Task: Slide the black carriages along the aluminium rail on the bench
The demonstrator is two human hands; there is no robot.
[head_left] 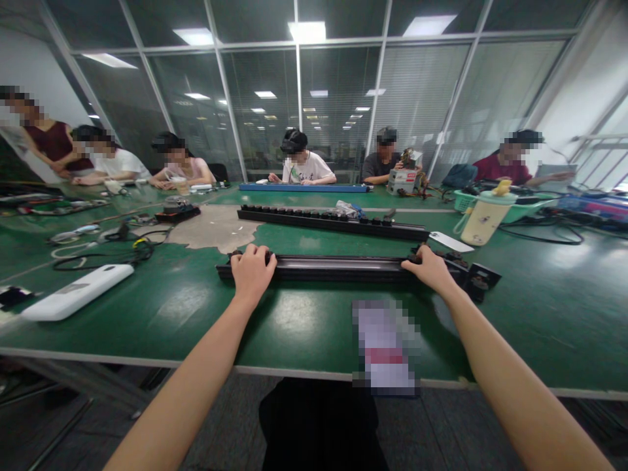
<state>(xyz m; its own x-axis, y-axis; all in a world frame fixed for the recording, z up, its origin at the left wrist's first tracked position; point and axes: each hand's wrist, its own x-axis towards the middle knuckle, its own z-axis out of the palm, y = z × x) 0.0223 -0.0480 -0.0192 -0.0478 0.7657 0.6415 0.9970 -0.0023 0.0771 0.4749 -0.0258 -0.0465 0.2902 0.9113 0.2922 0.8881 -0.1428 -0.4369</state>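
Note:
A long black rail (338,267) with a shiny grooved channel lies crosswise on the green table in front of me. My left hand (252,269) is closed around its left end, thumb and fingers over the top. Near the other end, my right hand (432,268) grips the rail with the thumb along its edge. Dark parts under both hands are mostly hidden. Just beyond lies a second black rail (333,222), slightly slanted, with several small black blocks along its top. By my right wrist sits a small dark square piece (481,281).
A blurred-out phone-like object (385,347) lies at the near edge of the table (304,327). To the left are a white elongated device (81,292) and cables (112,252). A cream bottle (487,219) and a green basket (532,208) stand at right. Several people sit across.

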